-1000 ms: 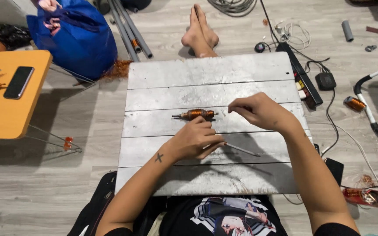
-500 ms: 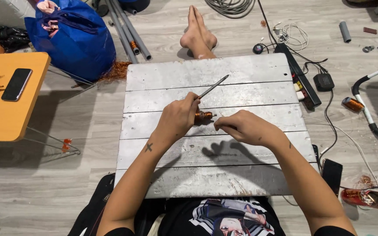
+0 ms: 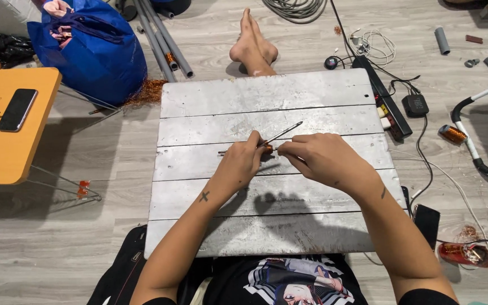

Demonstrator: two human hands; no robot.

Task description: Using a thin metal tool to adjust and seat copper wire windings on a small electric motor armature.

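Two hands (image 3: 289, 158) on thin metal rod (image 3: 282, 133) over weathered grey planks (image 3: 266, 101)

Beside the grey board (image 3: 266, 101): one blue bag (image 3: 86, 51), one phone (image 3: 18, 109), one orange table (image 3: 1, 152), three grey pipes (image 3: 162, 39), two short tubes (image 3: 441, 39), one power strip (image 3: 382, 96), one cable coil (image 3: 297, 8).

Black printed T-shirt, cross-tattooed left forearm (image 3: 204, 196)
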